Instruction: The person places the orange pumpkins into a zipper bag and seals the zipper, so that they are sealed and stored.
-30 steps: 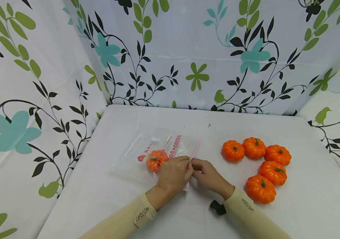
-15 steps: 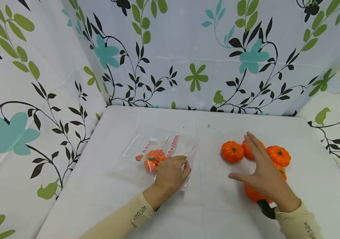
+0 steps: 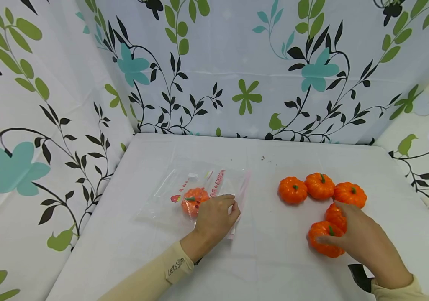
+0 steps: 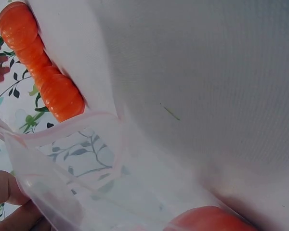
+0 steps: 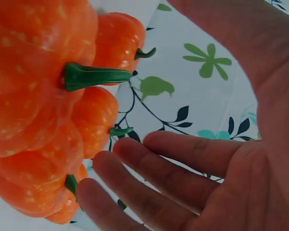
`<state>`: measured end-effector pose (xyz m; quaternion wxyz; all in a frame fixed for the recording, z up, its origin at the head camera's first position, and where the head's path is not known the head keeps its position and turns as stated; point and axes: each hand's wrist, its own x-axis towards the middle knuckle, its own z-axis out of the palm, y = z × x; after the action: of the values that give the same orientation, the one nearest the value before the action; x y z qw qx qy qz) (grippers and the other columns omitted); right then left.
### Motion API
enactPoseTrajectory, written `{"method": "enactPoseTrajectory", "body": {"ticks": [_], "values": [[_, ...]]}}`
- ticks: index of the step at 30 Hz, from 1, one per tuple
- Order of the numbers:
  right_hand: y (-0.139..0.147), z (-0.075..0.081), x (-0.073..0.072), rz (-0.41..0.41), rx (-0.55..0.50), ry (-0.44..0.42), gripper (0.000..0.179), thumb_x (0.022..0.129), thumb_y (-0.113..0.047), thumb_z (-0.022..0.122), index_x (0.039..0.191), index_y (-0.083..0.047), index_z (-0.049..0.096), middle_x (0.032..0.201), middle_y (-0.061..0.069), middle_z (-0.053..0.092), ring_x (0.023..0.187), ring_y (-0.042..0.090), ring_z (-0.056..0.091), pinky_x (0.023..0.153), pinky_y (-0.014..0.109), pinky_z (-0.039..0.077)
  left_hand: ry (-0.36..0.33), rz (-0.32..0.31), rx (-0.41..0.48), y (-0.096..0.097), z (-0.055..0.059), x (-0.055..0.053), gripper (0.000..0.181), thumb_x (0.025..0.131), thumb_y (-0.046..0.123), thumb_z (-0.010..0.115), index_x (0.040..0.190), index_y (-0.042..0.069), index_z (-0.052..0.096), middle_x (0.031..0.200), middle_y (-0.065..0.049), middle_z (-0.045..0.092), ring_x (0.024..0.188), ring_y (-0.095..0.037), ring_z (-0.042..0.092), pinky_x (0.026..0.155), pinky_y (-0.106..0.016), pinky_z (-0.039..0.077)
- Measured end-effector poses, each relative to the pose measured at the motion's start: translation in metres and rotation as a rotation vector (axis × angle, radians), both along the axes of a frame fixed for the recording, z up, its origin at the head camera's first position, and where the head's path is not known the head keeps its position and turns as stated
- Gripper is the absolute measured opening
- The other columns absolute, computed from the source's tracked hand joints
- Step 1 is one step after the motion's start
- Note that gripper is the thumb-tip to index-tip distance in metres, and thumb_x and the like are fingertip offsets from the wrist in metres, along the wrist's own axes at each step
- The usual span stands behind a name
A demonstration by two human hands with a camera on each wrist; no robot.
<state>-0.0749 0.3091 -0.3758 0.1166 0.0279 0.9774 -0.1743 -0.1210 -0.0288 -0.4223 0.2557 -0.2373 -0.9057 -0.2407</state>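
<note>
In the head view my left hand (image 3: 214,219) pinches the pink-edged mouth of a clear plastic zip bag (image 3: 161,196) with red printing. One toy pumpkin (image 3: 191,202), orange with a green stem, lies inside that bag. The left wrist view shows the bag's mouth (image 4: 72,130) standing partly apart. My right hand (image 3: 368,240) is spread over the nearest loose pumpkin (image 3: 323,239) and partly hides the pumpkin (image 3: 335,217) behind it. Seen from the right wrist, its fingers are extended beside the pumpkins (image 5: 33,53), not curled round any.
Three more pumpkins stand farther back in a curved row: a left one (image 3: 292,190), a middle one (image 3: 319,186) and a right one (image 3: 350,194). A white cloth covers the table (image 3: 271,267). Leaf-patterned curtains (image 3: 214,71) enclose the back and sides.
My right hand has left the bag's mouth, swung right across the table and lowered over the nearest pumpkins. My left hand has stayed at the bag, and the bag has barely shifted.
</note>
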Motion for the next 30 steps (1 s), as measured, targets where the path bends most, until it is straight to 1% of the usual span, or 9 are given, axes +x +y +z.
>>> {"method": "enactPoseTrajectory", "body": {"ticks": [3,6,11,16,20,22,25,27,30], "values": [[0.002,-0.003,0.001,-0.015,0.036,-0.033,0.122,0.061,-0.071,0.084,0.140,0.014,0.045,0.134,0.040,0.048,0.108,0.055,0.052,0.083,0.070,0.048,-0.008,0.002,0.000,0.000,0.001,0.000,0.007,0.080,0.006,0.074,0.076,0.005,0.079,0.089,-0.004,0.077,0.078,-0.018,0.075,0.064,-0.031,0.060],[0.003,-0.007,0.003,-0.024,0.054,-0.062,0.120,0.060,-0.071,0.083,0.135,0.016,0.049,0.128,0.039,0.052,0.106,0.055,0.053,0.082,0.069,0.048,-0.006,-0.002,0.003,-0.001,0.002,0.000,0.006,0.079,0.005,0.074,0.076,0.005,0.079,0.089,-0.005,0.077,0.078,-0.018,0.075,0.064,-0.032,0.060],[0.004,-0.018,0.008,-0.013,0.061,-0.097,0.111,0.062,-0.064,0.087,0.132,0.015,0.052,0.122,0.036,0.059,0.101,0.052,0.058,0.081,0.067,0.048,-0.013,-0.004,0.003,-0.001,0.002,0.001,0.006,0.080,0.005,0.074,0.077,0.005,0.079,0.089,-0.004,0.077,0.079,-0.018,0.075,0.064,-0.031,0.060],[0.002,-0.024,0.007,0.015,0.095,-0.091,0.103,0.062,-0.055,0.091,0.130,0.013,0.054,0.121,0.036,0.057,0.095,0.047,0.060,0.080,0.065,0.050,-0.024,0.003,-0.003,-0.001,0.000,0.001,0.006,0.081,0.007,0.074,0.079,0.007,0.080,0.090,-0.003,0.077,0.080,-0.017,0.075,0.066,-0.031,0.060],[-0.004,-0.023,0.005,0.044,0.107,-0.098,0.099,0.060,-0.054,0.092,0.129,0.009,0.057,0.122,0.034,0.057,0.093,0.042,0.060,0.078,0.064,0.051,-0.026,0.005,-0.001,-0.001,-0.001,0.001,0.007,0.081,0.007,0.074,0.079,0.007,0.080,0.091,-0.002,0.077,0.082,-0.016,0.075,0.067,-0.031,0.060],[-0.008,-0.020,0.004,0.071,0.099,-0.091,0.095,0.060,-0.053,0.092,0.126,0.006,0.060,0.120,0.029,0.061,0.095,0.039,0.060,0.078,0.063,0.052,-0.024,0.005,0.002,-0.001,-0.001,0.001,0.007,0.081,0.007,0.074,0.079,0.007,0.080,0.091,-0.002,0.077,0.082,-0.016,0.075,0.067,-0.031,0.060],[-0.017,-0.014,0.001,0.116,0.064,-0.064,0.087,0.060,-0.052,0.092,0.122,0.002,0.063,0.111,0.018,0.065,0.095,0.033,0.060,0.078,0.058,0.054,-0.022,0.004,0.007,-0.001,0.000,0.000,0.007,0.081,0.007,0.073,0.079,0.007,0.080,0.091,-0.002,0.077,0.082,-0.016,0.075,0.067,-0.031,0.060],[-0.025,-0.010,-0.001,0.137,0.017,-0.038,0.083,0.061,-0.050,0.093,0.121,-0.001,0.064,0.107,0.009,0.066,0.096,0.029,0.061,0.077,0.053,0.056,-0.021,0.005,0.012,0.000,0.000,0.000,0.007,0.081,0.007,0.073,0.079,0.007,0.080,0.091,-0.002,0.077,0.082,-0.017,0.075,0.067,-0.031,0.060],[-0.037,-0.005,-0.006,0.156,-0.063,0.010,0.079,0.062,-0.047,0.093,0.121,-0.003,0.064,0.105,0.004,0.067,0.095,0.025,0.063,0.074,0.045,0.056,-0.020,0.008,0.018,0.001,-0.002,0.000,0.007,0.081,0.008,0.073,0.079,0.007,0.080,0.091,-0.003,0.077,0.082,-0.017,0.075,0.067,-0.031,0.060]]}}
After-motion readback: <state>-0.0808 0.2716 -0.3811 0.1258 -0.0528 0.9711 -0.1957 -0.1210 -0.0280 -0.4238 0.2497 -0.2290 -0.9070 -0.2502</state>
